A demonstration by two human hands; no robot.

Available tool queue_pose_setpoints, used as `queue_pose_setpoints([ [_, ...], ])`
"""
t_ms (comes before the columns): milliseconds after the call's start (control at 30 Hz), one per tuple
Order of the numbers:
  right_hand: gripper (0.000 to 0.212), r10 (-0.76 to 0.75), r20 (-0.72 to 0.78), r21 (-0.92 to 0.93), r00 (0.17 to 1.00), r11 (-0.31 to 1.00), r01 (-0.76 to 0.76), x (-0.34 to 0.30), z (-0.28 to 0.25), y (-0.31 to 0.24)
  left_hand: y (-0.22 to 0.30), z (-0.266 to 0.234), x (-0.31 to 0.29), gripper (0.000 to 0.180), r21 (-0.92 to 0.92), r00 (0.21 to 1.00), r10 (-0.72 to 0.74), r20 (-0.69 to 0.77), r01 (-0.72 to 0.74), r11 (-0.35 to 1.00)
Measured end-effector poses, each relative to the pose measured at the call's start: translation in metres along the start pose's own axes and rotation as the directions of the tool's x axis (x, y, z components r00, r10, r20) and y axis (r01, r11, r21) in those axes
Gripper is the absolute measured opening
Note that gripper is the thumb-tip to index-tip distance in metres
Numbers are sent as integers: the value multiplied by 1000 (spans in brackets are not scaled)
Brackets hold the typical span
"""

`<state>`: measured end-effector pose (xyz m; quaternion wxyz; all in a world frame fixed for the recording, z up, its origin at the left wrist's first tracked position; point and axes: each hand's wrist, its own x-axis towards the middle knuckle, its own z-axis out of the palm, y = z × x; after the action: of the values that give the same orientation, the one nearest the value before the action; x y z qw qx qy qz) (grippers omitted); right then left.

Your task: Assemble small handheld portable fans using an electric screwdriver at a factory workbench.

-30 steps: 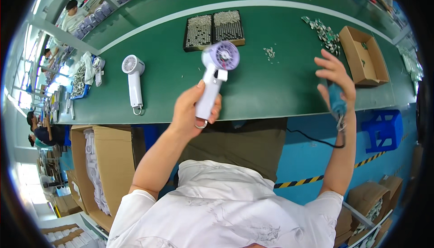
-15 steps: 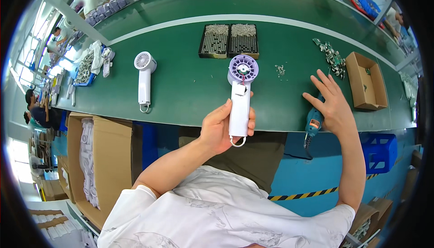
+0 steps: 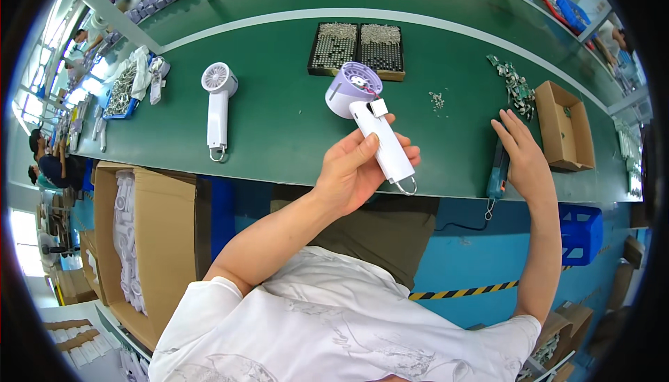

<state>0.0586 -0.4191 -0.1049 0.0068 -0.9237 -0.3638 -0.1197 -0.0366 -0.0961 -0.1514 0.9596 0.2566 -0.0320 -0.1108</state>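
Observation:
A white and purple handheld fan (image 3: pixel 385 143) is gripped by its handle in my left hand (image 3: pixel 348 173). Its round purple head tilts up to the left; wires and a small white square part show where head meets handle. My right hand (image 3: pixel 528 166) has its fingers stretched out beside a teal electric screwdriver (image 3: pixel 497 176) at the table's front edge. Part of the tool is behind the hand, and I cannot tell whether they touch. Another handheld fan (image 3: pixel 219 107), white with its grille on, lies on the table to the left.
Two black trays (image 3: pixel 334 72) of small metal parts sit at the back centre. Loose screws (image 3: pixel 437 101), a pile of circuit boards (image 3: pixel 514 86) and a cardboard box (image 3: pixel 557 155) lie to the right. A blue bin (image 3: pixel 120 112) of metal parts stands far left; an open carton (image 3: pixel 164 235) is below.
The handheld fan in my left hand has tipped, its head swinging left and handle end right. My right hand has shifted slightly right, and the electric screwdriver now stands more upright in the picture.

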Motion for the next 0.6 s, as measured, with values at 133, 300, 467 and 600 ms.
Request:
queue_pose_setpoints([
  [133, 50, 113, -140, 113, 984, 989, -97, -7, 11, 1, -3, 4, 5, 46, 23, 999, 19, -51, -18, 1000],
  [300, 39, 258, -208, 223, 943, 952, -211, -14, 7, -14, -11, 1, 9, 41, 55, 995, 1, -100, 4, 998],
  [467, 17, 423, -385, 457, 820, 860, -229, 0, -6, -87, -12, -2, 9, 41, 86, 991, 2, -134, 10, 996],
  [600, 29, 537, 348, 916, 769, -20, -401, -5, 1, -149, -13, -3, 10, 42, 94, 995, -26, -99, 35, 995],
])
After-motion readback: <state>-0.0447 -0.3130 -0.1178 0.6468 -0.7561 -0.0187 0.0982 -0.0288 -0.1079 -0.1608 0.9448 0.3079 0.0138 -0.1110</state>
